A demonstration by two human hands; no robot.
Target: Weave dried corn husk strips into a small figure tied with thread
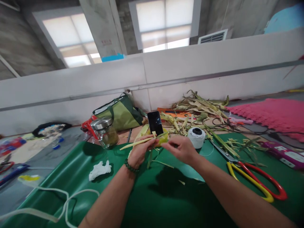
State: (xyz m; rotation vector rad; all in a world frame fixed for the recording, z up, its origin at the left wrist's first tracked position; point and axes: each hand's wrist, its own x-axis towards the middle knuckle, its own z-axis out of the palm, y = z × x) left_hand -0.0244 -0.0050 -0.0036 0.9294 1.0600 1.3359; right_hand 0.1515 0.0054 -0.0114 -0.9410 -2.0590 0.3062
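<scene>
My left hand (140, 152), with a dark bead bracelet on the wrist, is closed around a small bundle of yellow-green leaf strips (152, 139) held above the green mat (78, 177). One long strip sticks out to the left. My right hand (181, 148) pinches the same bundle from the right side. A black phone (155, 123) stands propped just behind the bundle. A white spool of thread (196, 136) sits right of my hands.
Red and yellow scissors (256, 179) lie at right. A glass jar with metal lid (106, 132), a green bag (122, 112) and a crumpled tissue (99, 169) are at left. A pile of leaves (199, 109) lies behind. A pink knit cloth (273, 112) is far right. White cord (54, 202) loops lower left.
</scene>
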